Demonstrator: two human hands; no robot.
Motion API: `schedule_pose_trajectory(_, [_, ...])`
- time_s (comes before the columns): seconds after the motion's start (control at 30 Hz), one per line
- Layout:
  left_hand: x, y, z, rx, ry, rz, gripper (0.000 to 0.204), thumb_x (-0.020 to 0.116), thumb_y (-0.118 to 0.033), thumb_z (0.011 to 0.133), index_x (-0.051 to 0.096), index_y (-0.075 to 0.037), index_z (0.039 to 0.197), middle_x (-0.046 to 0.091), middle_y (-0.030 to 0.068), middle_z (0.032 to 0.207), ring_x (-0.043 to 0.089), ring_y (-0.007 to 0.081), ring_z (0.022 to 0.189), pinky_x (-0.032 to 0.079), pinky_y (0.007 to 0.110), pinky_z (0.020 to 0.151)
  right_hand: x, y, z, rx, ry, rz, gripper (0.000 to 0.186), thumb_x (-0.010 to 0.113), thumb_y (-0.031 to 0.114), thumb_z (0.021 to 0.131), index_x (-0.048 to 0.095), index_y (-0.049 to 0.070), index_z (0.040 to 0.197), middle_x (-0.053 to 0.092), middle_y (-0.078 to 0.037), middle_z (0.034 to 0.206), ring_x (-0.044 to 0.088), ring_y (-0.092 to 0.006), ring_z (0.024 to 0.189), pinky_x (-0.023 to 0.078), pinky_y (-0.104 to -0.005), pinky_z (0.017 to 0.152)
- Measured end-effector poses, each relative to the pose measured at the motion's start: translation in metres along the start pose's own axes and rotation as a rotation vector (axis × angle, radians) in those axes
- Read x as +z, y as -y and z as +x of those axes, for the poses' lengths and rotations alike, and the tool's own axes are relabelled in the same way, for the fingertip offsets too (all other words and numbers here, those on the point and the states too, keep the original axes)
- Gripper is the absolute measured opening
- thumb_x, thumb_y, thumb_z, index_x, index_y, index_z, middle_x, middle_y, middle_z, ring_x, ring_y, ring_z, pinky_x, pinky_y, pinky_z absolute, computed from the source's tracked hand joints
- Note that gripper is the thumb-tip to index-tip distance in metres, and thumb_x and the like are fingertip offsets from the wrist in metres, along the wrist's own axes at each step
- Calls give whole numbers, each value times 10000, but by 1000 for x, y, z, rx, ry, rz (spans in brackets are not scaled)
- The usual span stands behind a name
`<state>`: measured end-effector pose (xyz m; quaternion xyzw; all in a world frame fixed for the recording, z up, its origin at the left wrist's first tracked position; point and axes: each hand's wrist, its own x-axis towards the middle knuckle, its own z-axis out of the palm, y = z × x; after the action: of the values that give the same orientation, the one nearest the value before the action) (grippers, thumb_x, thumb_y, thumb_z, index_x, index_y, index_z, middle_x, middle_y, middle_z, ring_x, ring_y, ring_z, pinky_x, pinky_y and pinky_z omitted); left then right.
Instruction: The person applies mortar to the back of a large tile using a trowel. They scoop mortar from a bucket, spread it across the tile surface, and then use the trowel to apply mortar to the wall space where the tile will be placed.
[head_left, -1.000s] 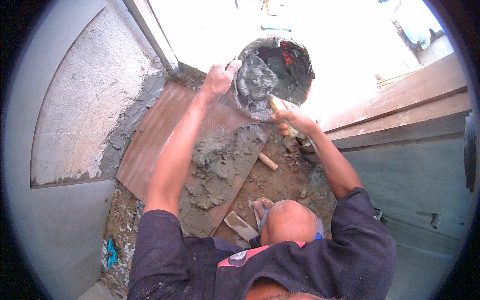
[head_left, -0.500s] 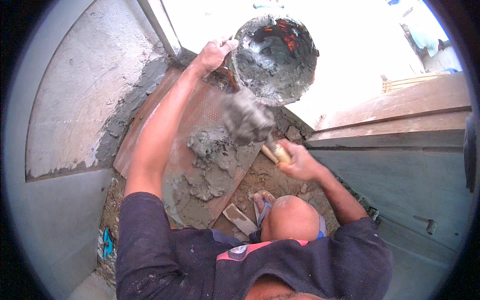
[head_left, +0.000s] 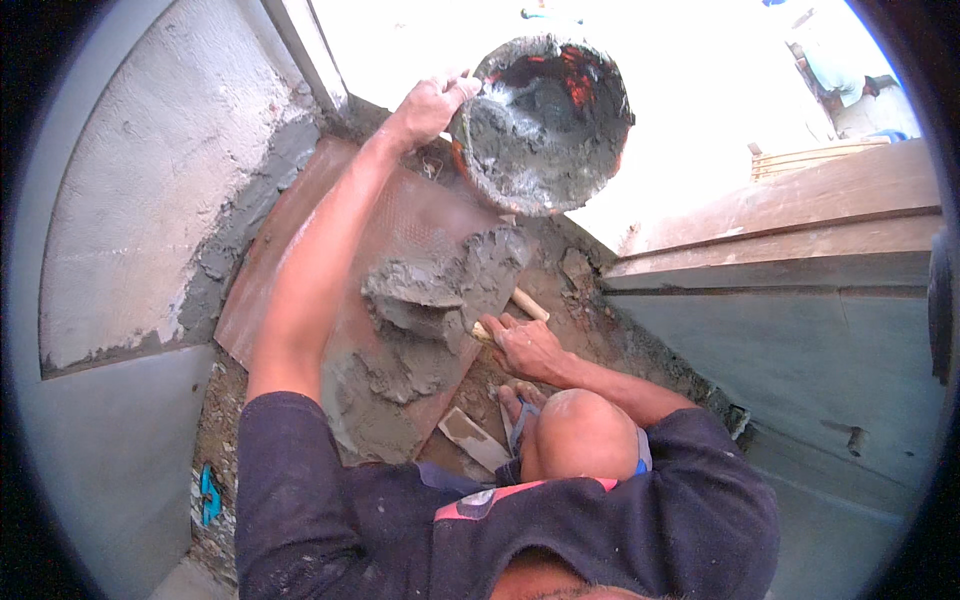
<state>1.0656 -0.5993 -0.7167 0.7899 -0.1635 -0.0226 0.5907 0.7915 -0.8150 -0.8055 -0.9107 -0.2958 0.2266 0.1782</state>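
Note:
My left hand (head_left: 435, 108) is closed on the near left rim of a mortar-caked bucket (head_left: 480, 190), which tips toward me. Wet grey cement mortar (head_left: 545, 160) lies inside it, with orange showing on the inner wall. Below the bucket, my right hand (head_left: 525, 350) grips the short yellowish handle of a trowel (head_left: 483, 332). The blade is hidden against a heap of mortar (head_left: 415, 300). This heap sits on a reddish-brown textured board (head_left: 290, 240) on the ground. Just beyond my right hand lies a pale wooden handle (head_left: 530, 304).
A partly plastered wall (head_left: 130, 200) stands on the left, with fresh mortar along its lower edge. To the right is a grey panel (head_left: 760, 360) topped by wooden boards. A flat wooden piece (head_left: 473, 440) lies beside my foot, and a turquoise object (head_left: 210, 495) at lower left.
My right hand has swung down and left from near the bucket with the trowel. The mortar it carried is now on the heap. My left hand stays on the bucket rim.

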Motion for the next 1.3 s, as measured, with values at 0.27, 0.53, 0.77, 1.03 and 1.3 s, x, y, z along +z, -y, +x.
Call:
schedule_pose_trajectory(0.27, [0,4,-5,-25,12,-4,626,559,-357,973,427,109,1371,572,195,1302,522,234,1216,366,310,1059,19,13,18,73,-23,45,475,649,182,818,452,65,1234,625,-187,1006,658,-380,856,534,-475,669])
schedule_pose_trajectory(0.53, [-4,-13,-8,2,66,45,570,562,-339,961,487,85,1335,590,192,1289,547,255,1187,399,332,1024,-3,4,49,78,-75,28,417,629,209,828,464,43,1173,653,-217,993,654,-412,822,530,-496,686])
schedule_pose_trajectory(0.77, [-3,17,-13,27,-7,-69,557,564,-325,964,486,98,1317,597,197,1253,557,246,1148,405,330,1014,-90,1,-36,257,-5,136,535,670,242,791,502,47,1260,659,-236,986,657,-399,901,526,-472,772])
schedule_pose_trajectory(1.03, [12,7,-15,108,14,42,402,510,-231,979,539,54,1261,617,196,1236,566,282,1171,401,353,1023,-207,-30,-11,583,-259,-175,390,574,215,882,509,-47,1164,637,-312,969,633,-452,941,503,-505,824])
schedule_pose_trajectory(1.3, [50,-14,-36,60,-97,19,391,541,-266,950,601,38,1188,643,237,1152,616,324,1085,458,382,943,-172,-146,38,545,-7,-252,284,576,85,830,510,-89,1045,629,-270,897,639,-367,826,522,-457,676])
